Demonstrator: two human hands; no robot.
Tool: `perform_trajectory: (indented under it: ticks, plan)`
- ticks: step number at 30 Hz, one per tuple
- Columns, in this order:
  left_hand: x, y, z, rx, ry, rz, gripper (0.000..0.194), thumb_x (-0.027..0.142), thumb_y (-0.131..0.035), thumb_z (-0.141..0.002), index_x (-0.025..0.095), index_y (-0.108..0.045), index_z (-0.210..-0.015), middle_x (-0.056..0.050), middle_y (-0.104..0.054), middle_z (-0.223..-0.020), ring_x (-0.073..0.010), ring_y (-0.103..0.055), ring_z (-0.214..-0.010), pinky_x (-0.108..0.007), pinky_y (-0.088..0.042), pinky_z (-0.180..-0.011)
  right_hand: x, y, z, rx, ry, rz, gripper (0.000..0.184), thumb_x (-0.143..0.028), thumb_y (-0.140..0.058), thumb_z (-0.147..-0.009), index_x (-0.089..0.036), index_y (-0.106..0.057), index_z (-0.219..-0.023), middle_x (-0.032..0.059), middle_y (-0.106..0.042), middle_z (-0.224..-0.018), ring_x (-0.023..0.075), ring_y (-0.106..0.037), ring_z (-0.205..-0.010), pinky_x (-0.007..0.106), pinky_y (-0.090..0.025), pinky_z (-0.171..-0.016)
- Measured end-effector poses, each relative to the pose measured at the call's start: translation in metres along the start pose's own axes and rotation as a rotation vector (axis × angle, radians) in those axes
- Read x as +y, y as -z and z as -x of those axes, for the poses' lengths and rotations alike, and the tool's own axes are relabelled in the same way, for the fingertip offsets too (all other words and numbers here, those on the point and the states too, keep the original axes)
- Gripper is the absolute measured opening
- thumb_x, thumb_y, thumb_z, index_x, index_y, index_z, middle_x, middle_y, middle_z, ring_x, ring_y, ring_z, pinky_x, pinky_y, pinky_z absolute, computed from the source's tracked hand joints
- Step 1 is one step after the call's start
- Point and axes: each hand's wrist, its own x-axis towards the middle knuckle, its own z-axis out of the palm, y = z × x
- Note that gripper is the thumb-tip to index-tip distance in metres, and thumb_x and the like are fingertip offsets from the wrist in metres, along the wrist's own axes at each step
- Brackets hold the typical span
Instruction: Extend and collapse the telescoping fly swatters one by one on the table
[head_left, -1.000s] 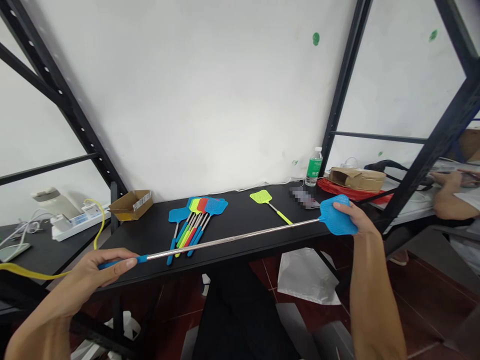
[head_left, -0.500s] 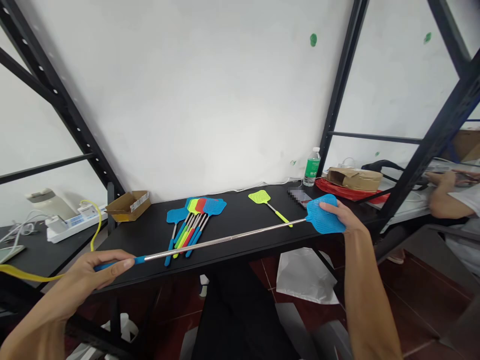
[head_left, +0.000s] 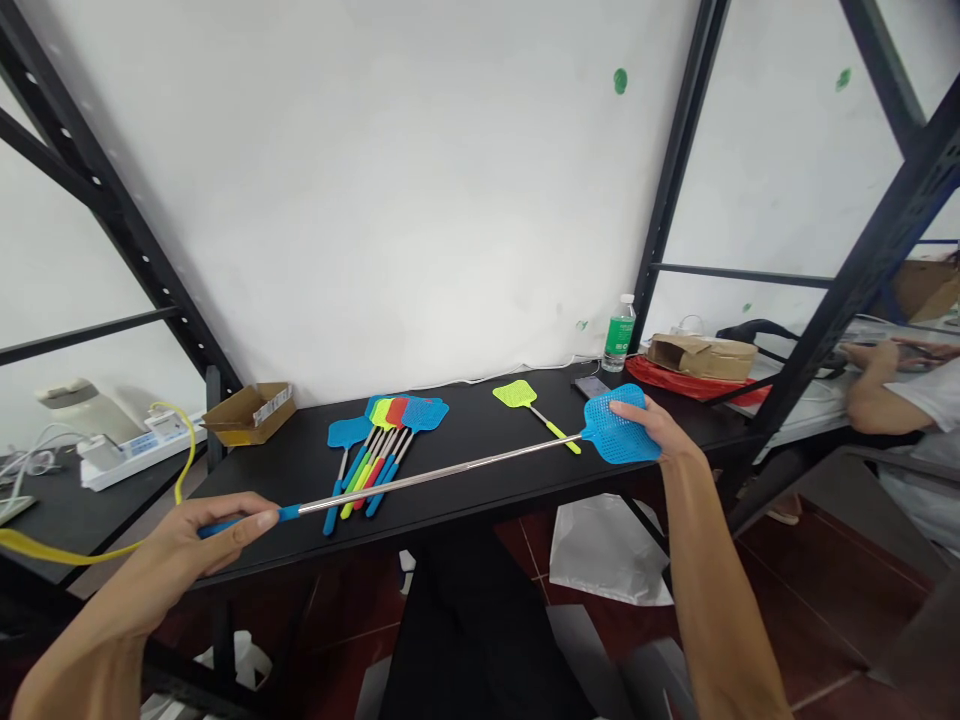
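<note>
A blue fly swatter [head_left: 450,472] with a long extended metal rod stretches across the front of the black table [head_left: 480,470]. My left hand [head_left: 199,535] is closed round its blue handle at the lower left. My right hand [head_left: 651,428] grips the blue mesh head at the right. Behind the rod lies a bundle of several short swatters [head_left: 382,435] in blue, green and red. A single yellow-green swatter [head_left: 529,402] lies apart, near my right hand.
A small open cardboard box [head_left: 249,412] sits at the table's left. A water bottle [head_left: 619,333] and a phone [head_left: 590,385] stand at the back right. Black rack uprights [head_left: 667,190] frame the table. Another person's arm [head_left: 874,400] rests on the neighbouring table at the right. A white bag [head_left: 604,545] lies on the floor.
The swatter's mesh head and my right hand have moved left, toward my left hand, so the rod looks shorter. My left hand has hardly moved.
</note>
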Motion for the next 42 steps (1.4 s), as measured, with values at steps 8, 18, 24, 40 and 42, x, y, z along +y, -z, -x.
perform_trajectory:
  ticks: [8, 18, 24, 40, 42]
  plan:
    - [0.008, -0.003, 0.000, -0.007, 0.041, 0.128, 0.052, 0.067, -0.071, -0.070, 0.018, -0.070, -0.087, 0.007, -0.023, -0.058, -0.0116, -0.021, -0.057, -0.026, -0.014, -0.054, 0.009, -0.023, -0.009, -0.077, -0.016, -0.034, 0.035, -0.040, -0.089, -0.064, -0.020, -0.072, -0.088, 0.0050, -0.076, -0.075, 0.0256, -0.073, -0.066, 0.034, -0.061, -0.058]
    - [0.007, -0.008, -0.003, -0.022, 0.036, 0.144, 0.053, 0.068, -0.070, -0.070, 0.018, -0.070, -0.088, 0.006, -0.026, -0.058, -0.0123, -0.023, -0.057, -0.026, -0.015, -0.054, 0.001, -0.021, -0.002, -0.017, 0.005, -0.033, 0.037, -0.038, -0.090, -0.063, -0.021, -0.068, -0.088, 0.0036, -0.075, -0.073, 0.0243, -0.072, -0.063, 0.033, -0.060, -0.057]
    - [0.015, -0.010, -0.001, -0.007, 0.014, 0.120, 0.050, 0.069, -0.069, -0.070, 0.019, -0.069, -0.078, 0.005, -0.029, -0.058, -0.0127, -0.024, -0.057, -0.026, -0.018, -0.054, 0.001, -0.026, -0.002, -0.040, -0.020, -0.041, 0.036, -0.039, -0.089, -0.063, -0.020, -0.070, -0.086, 0.0040, -0.075, -0.073, 0.0236, -0.072, -0.062, 0.033, -0.060, -0.056]
    - [0.030, -0.026, -0.003, -0.075, -0.016, 0.073, 0.048, 0.068, -0.064, -0.077, 0.020, -0.068, -0.082, 0.006, -0.022, -0.059, -0.0123, -0.022, -0.056, -0.027, -0.013, -0.055, 0.012, -0.063, -0.006, -0.199, -0.023, -0.061, 0.032, -0.042, -0.087, -0.066, -0.019, -0.074, -0.084, 0.0060, -0.076, -0.076, 0.0245, -0.073, -0.065, 0.035, -0.061, -0.060]
    - [0.033, -0.033, -0.005, -0.094, -0.043, 0.060, 0.047, 0.066, -0.063, -0.079, 0.020, -0.069, -0.083, 0.006, -0.024, -0.059, -0.0122, -0.022, -0.056, -0.027, -0.013, -0.055, 0.015, -0.073, -0.004, -0.234, -0.015, -0.072, 0.031, -0.042, -0.087, -0.067, -0.019, -0.074, -0.084, 0.0056, -0.076, -0.075, 0.0240, -0.073, -0.065, 0.034, -0.061, -0.060]
